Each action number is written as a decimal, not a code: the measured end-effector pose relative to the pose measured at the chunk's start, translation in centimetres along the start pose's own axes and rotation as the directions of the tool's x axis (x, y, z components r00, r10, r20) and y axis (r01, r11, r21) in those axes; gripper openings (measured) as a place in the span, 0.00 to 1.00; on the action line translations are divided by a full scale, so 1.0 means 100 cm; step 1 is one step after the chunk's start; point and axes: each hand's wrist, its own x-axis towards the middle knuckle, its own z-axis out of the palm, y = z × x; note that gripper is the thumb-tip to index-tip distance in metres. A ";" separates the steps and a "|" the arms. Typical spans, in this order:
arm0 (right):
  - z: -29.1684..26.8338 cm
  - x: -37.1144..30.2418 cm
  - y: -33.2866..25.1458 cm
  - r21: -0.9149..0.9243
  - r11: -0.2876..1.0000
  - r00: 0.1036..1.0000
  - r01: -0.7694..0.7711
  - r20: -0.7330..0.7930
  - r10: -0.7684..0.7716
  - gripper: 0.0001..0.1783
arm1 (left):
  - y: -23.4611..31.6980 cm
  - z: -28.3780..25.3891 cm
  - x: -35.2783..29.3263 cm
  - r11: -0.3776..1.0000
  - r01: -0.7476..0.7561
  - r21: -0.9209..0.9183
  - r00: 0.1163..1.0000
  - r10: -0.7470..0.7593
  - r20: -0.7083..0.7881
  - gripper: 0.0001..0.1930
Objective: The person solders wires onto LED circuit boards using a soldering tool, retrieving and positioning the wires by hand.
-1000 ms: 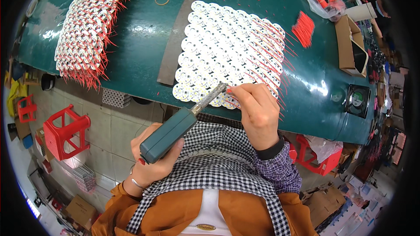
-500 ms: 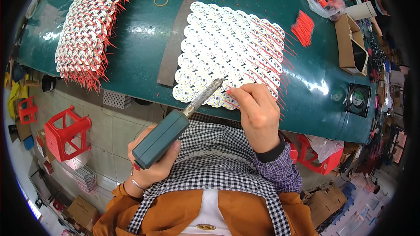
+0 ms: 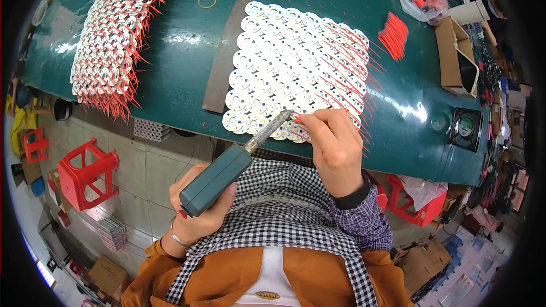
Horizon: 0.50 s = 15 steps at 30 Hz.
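My left hand (image 3: 199, 204) is wrapped round the dark green body of a soldering gun (image 3: 217, 179). Its metal barrel slants up to the right, with the tip over the near part of a panel of round white circuit boards (image 3: 273, 62). Just right of that tip, my right hand (image 3: 335, 139) pinches a short red wire (image 3: 297, 118) against the panel. Thin red wires (image 3: 347, 62) stick out along the panel's right side. Whether the tip touches the board is too small to tell.
A stack of wired boards (image 3: 108, 45) lies at the far left. Beyond the panel's right edge is a bundle of red wires (image 3: 393, 36). A cardboard box (image 3: 455, 59) and a small fan (image 3: 466, 129) stand at right; a red stool (image 3: 88, 173) is on the floor at left.
The soldering gun has moved slightly right and down, bringing its tip closer to my right fingertips. The panel has shifted a little left. My right hand stays almost in place.
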 end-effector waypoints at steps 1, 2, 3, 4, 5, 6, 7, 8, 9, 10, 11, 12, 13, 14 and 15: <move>0.000 0.000 0.000 0.000 1.000 1.000 0.000 -0.007 0.000 0.16 | 0.000 0.000 -0.001 1.000 0.006 0.015 1.000 -0.006 0.002 0.11; 0.000 0.000 -0.001 -0.001 1.000 1.000 -0.001 -0.015 0.001 0.16 | 0.000 0.000 -0.001 0.999 0.012 0.031 1.000 -0.012 0.004 0.11; 0.000 0.000 0.000 -0.001 1.000 1.000 0.000 -0.015 0.000 0.16 | 0.000 0.000 -0.001 0.999 0.012 0.031 1.000 -0.012 0.004 0.11; 0.001 0.000 0.000 -0.002 1.000 1.000 0.001 -0.019 -0.001 0.16 | 0.001 0.000 -0.001 0.999 0.005 0.034 1.000 -0.005 0.000 0.11; 0.001 -0.001 0.000 -0.005 1.000 1.000 0.003 -0.023 -0.003 0.16 | 0.001 0.000 0.000 0.999 -0.003 0.036 1.000 0.003 -0.003 0.11; 0.001 -0.001 0.000 -0.004 1.000 1.000 0.003 -0.024 -0.003 0.16 | 0.001 0.000 -0.001 0.999 -0.003 0.037 1.000 0.003 -0.004 0.11; 0.002 -0.001 0.000 -0.004 1.000 1.000 0.003 -0.027 -0.003 0.16 | 0.001 0.000 -0.001 0.999 -0.006 0.036 1.000 0.007 -0.007 0.11; 0.002 -0.001 0.000 -0.005 1.000 1.000 0.003 -0.029 -0.004 0.16 | 0.001 0.000 -0.001 0.999 -0.010 0.034 1.000 0.010 -0.009 0.10; 0.002 -0.001 0.000 -0.005 1.000 1.000 0.003 -0.030 -0.004 0.16 | 0.001 0.000 0.000 0.999 -0.010 0.034 1.000 0.011 -0.009 0.10; 0.002 -0.001 0.001 -0.007 1.000 0.999 0.005 -0.031 -0.006 0.16 | 0.000 -0.001 0.000 0.999 -0.020 0.036 1.000 0.020 -0.010 0.10; 0.002 -0.001 0.001 -0.008 1.000 0.999 0.007 -0.033 -0.007 0.16 | 0.000 -0.001 0.000 0.999 -0.030 0.038 0.999 0.030 -0.010 0.10; 0.002 -0.001 0.001 -0.008 1.000 0.999 0.008 -0.033 -0.008 0.16 | 0.000 -0.001 -0.001 0.999 -0.030 0.039 0.999 0.031 -0.012 0.10; 0.002 -0.001 0.001 -0.003 1.000 1.000 0.004 -0.029 -0.004 0.16 | 0.000 -0.001 -0.002 0.998 -0.038 0.055 0.999 0.038 -0.013 0.11; 0.002 -0.001 0.000 0.001 1.000 1.000 0.000 -0.024 0.000 0.16 | -0.001 -0.002 -0.003 0.996 -0.045 0.071 0.999 0.046 -0.014 0.11; 0.002 -0.001 0.000 0.001 1.000 1.000 0.000 -0.024 0.000 0.16 | -0.002 -0.002 -0.005 0.996 -0.046 0.071 0.999 0.047 -0.014 0.11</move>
